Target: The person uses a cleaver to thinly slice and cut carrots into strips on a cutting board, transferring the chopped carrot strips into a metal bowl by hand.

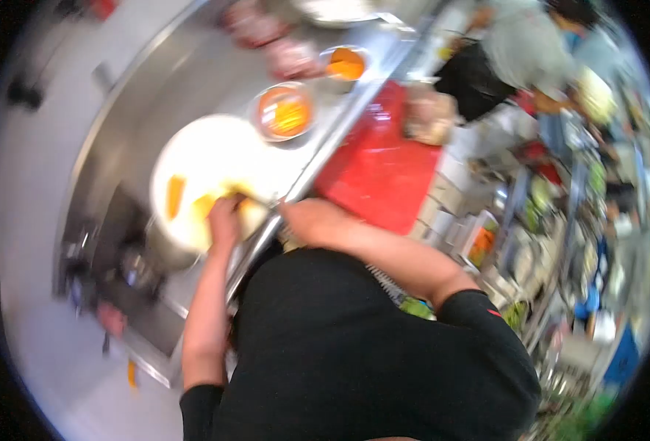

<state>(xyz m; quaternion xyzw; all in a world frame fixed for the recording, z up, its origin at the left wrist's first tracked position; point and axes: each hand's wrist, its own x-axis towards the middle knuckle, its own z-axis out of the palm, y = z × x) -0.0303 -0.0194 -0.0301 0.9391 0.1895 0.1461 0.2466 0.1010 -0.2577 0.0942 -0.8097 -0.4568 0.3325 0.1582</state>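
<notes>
My left hand [226, 219] reaches onto a round white cutting board [193, 147], its fingers closed on a yellow piece of food [231, 189]. My right hand [312, 222] is a fist at the board's near right edge. It seems to grip a knife [260, 200], whose thin dark blade points toward the left fingers; motion blur hides its detail. A long orange piece [175, 195] lies apart on the left of the board. Beyond it stands a clear round container [284, 112] with orange and yellow pieces inside. The exact kind of food is too blurred to tell.
A red cutting board [380, 162] lies to the right, a pale lump of food [429, 115] at its far end. Past the container are a smaller cup of orange food [345, 65] and pinkish bags [293, 59]. People [523, 51] work at the upper right.
</notes>
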